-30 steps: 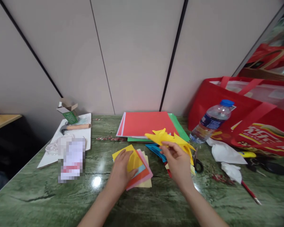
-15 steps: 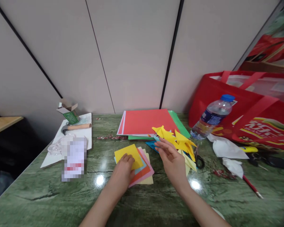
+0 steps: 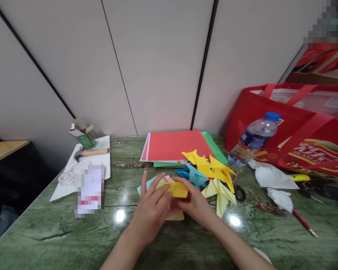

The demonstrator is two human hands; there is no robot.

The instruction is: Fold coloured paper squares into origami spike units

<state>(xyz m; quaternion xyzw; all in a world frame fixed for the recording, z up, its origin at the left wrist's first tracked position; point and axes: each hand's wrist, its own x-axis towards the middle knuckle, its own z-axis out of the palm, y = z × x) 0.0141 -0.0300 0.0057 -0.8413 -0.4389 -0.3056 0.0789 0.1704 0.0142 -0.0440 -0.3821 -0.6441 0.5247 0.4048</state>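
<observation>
A person bends a yellow sheet of paper (image 3: 178, 189) between two hands, just above a stack of coloured sheets (image 3: 177, 216) on a green table (image 3: 115, 240). The right hand (image 3: 195, 202) pinches its right edge between thumb and fingers; the left hand (image 3: 153, 210) spreads its fingers at the opposite side, the thumb hidden, so a pinch there cannot be told. The paper is probably feather-light, limp and quick to crease or tear, best held gently at opposite edges, beside yellow folded figures (image 3: 218, 171).
</observation>
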